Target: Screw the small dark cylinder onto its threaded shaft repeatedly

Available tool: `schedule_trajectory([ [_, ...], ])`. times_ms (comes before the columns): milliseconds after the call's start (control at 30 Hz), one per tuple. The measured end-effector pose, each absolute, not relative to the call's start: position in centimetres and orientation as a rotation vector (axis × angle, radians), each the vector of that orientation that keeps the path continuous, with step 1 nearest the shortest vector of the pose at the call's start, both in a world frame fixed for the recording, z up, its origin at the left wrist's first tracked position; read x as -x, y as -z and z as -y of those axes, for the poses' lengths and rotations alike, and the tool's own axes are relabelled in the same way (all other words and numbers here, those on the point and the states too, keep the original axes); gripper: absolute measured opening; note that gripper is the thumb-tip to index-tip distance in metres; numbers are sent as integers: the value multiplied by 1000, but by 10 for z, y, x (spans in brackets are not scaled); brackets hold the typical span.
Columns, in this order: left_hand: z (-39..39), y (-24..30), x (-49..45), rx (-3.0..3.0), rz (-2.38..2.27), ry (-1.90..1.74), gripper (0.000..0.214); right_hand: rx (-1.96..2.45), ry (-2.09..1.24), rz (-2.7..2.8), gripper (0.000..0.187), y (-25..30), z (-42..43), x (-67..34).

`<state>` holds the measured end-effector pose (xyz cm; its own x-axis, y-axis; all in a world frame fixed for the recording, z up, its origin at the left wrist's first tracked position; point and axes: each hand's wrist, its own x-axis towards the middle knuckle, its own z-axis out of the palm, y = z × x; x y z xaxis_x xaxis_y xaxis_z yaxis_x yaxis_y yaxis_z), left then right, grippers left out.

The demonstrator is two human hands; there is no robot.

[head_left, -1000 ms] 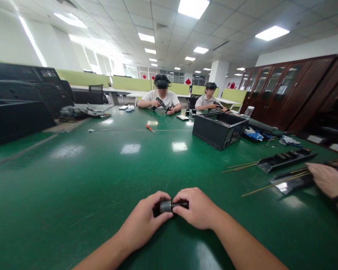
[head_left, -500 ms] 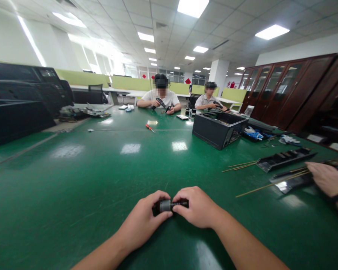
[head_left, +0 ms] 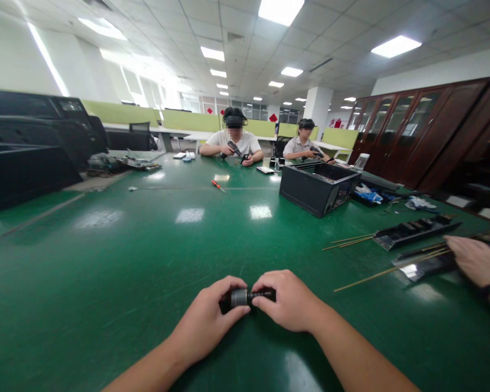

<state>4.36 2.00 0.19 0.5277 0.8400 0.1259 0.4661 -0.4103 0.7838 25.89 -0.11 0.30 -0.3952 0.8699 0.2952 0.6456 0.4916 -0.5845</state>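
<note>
A small dark cylindrical part with a grey metal band rests just above the green table near its front edge, held between both my hands. My left hand curls its fingers round the left end, thumb on the grey band. My right hand pinches the black right end. Both hands are closed on the part, and most of it is hidden by my fingers.
A co-worker's hand rests on black trays with thin wooden sticks at the right. A black open computer case stands mid-right, a red screwdriver beyond the middle. Black equipment is stacked at the left. Two people sit at the far end.
My hands and the part stay nearly still. The long wooden stick at the right has slid a little to the left.
</note>
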Motion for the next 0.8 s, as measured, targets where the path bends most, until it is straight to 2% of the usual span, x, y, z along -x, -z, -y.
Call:
schedule_trajectory([
  [800,-15,3,-40,-2196,-1010,-1059,24,1143,-473,1978,9,-17,12,-254],
])
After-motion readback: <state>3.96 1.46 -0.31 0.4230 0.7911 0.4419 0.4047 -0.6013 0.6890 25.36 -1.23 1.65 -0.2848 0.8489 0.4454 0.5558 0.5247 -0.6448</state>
